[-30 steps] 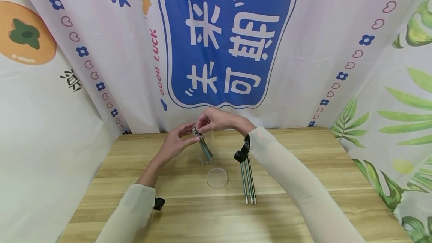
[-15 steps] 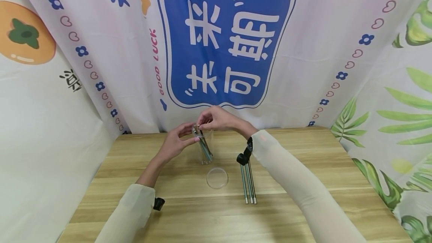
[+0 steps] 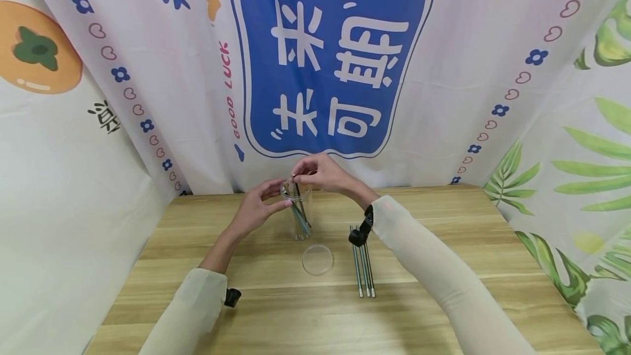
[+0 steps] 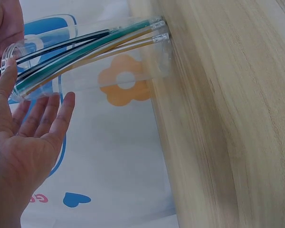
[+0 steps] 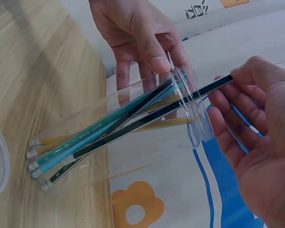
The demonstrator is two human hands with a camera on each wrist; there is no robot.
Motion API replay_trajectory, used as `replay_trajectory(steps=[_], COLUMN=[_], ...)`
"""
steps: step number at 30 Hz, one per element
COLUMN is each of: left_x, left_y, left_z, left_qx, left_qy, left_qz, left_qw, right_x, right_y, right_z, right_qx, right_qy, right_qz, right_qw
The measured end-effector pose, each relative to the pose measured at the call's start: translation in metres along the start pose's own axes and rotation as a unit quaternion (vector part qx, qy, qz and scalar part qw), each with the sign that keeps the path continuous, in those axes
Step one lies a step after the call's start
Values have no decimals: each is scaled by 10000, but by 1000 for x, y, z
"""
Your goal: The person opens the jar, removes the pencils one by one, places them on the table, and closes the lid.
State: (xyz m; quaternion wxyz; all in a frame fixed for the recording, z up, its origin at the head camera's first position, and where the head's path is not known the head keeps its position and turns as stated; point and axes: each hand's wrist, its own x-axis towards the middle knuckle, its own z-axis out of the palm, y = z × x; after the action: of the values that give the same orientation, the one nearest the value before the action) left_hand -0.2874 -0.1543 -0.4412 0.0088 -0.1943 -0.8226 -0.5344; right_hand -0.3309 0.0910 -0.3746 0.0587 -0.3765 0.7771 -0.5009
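A clear plastic jar (image 5: pixel 197 113) stands near the table's back edge with several pencils (image 5: pixel 80 146) leaning inside, in green, light blue, black and yellow. My left hand (image 3: pixel 252 211) grips the jar at its mouth, thumb on the rim and fingers on the far side. Above the opening, my right hand (image 3: pixel 325 174) pinches the upper end of a black pencil (image 5: pixel 147 117) between thumb and fingers. Most of that pencil is inside the jar, its lower end off the bottom in the right wrist view.
A round clear lid (image 3: pixel 317 260) lies on the wooden table (image 3: pixel 276 311) in front of the jar. To its right, several green and black pencils (image 3: pixel 363 270) lie side by side, partly under the right wrist's camera. A printed curtain (image 3: pixel 453 97) hangs behind the table.
My right hand has risen slightly and shifted right, and more of the black pencil shows above the other pencils. The left hand keeps its grip on the jar.
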Motion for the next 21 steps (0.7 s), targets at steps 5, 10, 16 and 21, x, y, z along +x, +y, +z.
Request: replay_trajectory(steps=[5,10,16,21], left_x=[0,1,1,0], left_y=[0,0,1,1], left_z=[0,0,1,1], left_qx=[-20,-37,-44,-65], left_qy=[-12,-4,-7,16], left_qz=[11,-10,-73,-96], left_qw=[10000,10000,10000,9999], right_x=[-3,-6,-9,-11], right_y=[-1,-2,-3,-7], right_z=[0,-1,-1,-3], right_qx=[256,639,1102,1348], right_qy=[299,488,592,742], right_qz=[130,226,219,261], right_qw=[9991,9965,9919,9877])
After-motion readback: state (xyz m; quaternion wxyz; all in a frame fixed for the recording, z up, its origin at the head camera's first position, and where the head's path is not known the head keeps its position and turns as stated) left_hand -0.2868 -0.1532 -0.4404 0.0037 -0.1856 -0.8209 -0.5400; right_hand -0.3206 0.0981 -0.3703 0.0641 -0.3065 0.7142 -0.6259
